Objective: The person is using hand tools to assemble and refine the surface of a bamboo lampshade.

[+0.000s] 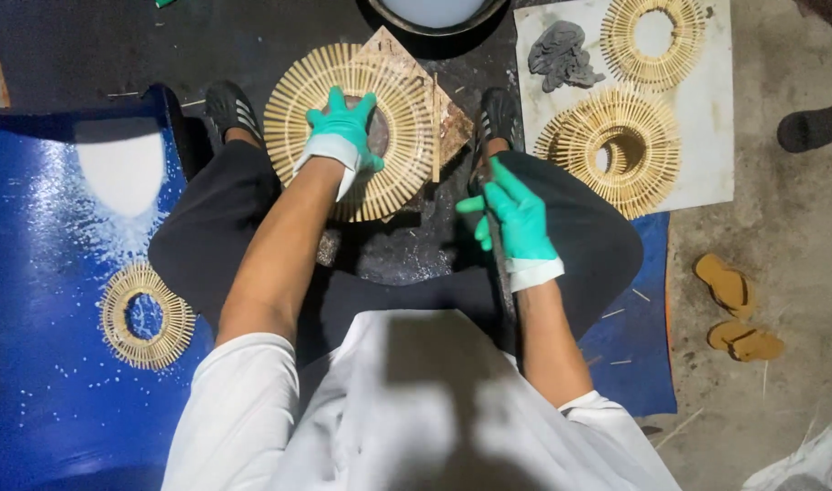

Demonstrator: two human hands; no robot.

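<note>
Between the person's feet, the left hand (343, 132) presses flat, fingers spread, on a bamboo-stick ring (350, 130) lying on a board on the floor. The right hand (516, 218) hovers open and empty. Three similar rings lie aside, seemingly finished; this one looks underway.

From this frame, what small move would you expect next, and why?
Probably the right hand comes over to the stick ring. The left hand already presses on its centre, while the right hangs free above the knee, apparently holding nothing.
</note>
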